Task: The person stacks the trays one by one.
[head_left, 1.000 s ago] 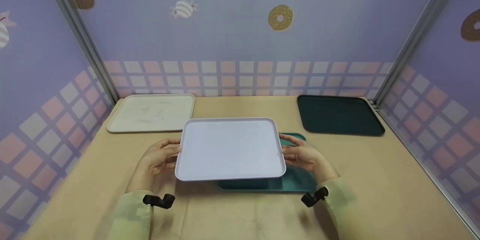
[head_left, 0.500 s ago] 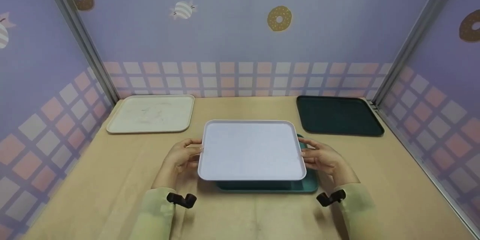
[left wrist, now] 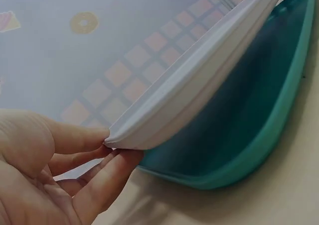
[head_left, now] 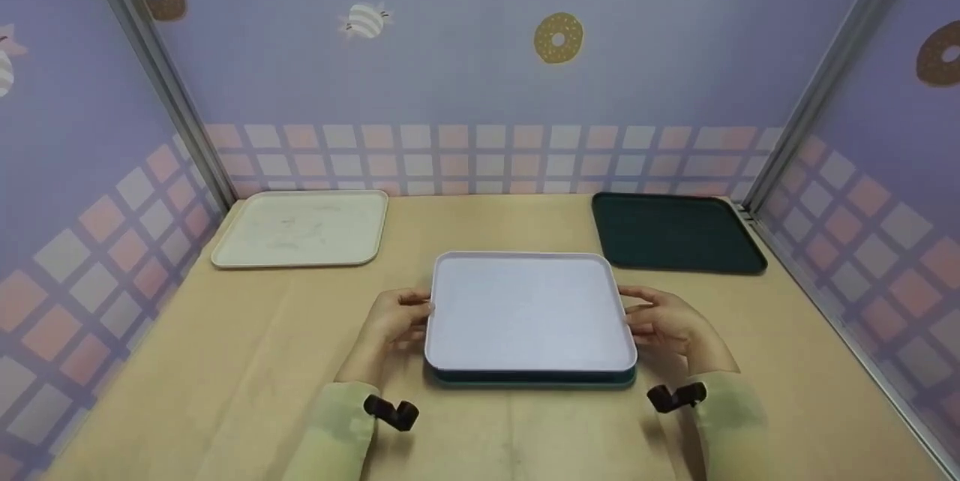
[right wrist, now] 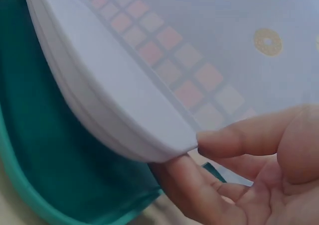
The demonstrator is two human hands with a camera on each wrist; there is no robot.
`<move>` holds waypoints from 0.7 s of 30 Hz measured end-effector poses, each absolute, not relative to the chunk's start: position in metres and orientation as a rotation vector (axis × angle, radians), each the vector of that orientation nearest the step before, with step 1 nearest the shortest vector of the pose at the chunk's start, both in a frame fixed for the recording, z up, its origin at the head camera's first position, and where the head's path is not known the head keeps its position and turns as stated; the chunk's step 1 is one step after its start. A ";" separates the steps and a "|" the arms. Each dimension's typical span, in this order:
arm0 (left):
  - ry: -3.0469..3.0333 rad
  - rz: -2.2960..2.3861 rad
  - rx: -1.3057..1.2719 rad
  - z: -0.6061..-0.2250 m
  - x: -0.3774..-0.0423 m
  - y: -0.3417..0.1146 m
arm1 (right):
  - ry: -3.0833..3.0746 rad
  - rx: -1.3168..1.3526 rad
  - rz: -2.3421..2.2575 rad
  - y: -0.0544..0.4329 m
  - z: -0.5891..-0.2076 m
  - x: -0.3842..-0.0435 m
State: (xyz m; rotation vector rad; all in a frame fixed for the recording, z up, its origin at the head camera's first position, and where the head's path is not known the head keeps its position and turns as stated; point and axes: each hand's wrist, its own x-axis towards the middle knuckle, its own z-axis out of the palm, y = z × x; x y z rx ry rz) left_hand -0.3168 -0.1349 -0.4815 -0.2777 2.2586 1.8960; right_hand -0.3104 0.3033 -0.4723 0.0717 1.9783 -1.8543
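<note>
A white rectangular tray (head_left: 531,312) is held level by both hands, close over a teal tray (head_left: 534,383) whose front rim shows beneath it. My left hand (head_left: 397,320) pinches the white tray's left edge, thumb on top and fingers below. On the opposite edge, my right hand (head_left: 660,322) grips in the same way. Both wrist views show a gap between the white tray (left wrist: 199,80) and the teal tray (right wrist: 55,150) under it. Most of the teal tray is hidden from above.
A cream tray (head_left: 304,228) with faint grey marks lies at the back left of the wooden table (head_left: 247,391). At the back right lies a dark green tray (head_left: 679,232). Patterned panels (head_left: 450,53) with metal corner posts stand at the back and sides.
Both hands have carried the white tray to the right and lowered it, so it now covers nearly all of the teal tray. The other trays have stayed put.
</note>
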 end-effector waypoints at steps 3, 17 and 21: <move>2.316 1.847 -0.262 -0.485 -0.316 -0.131 | 2.028 0.099 -1.808 0.301 -0.472 -0.310; 2.428 1.764 -0.212 -0.496 -0.314 -0.121 | 2.222 0.142 -1.637 0.294 -0.475 -0.306; 2.441 1.747 -0.220 -0.495 -0.313 -0.120 | 2.272 0.178 -1.583 0.291 -0.474 -0.305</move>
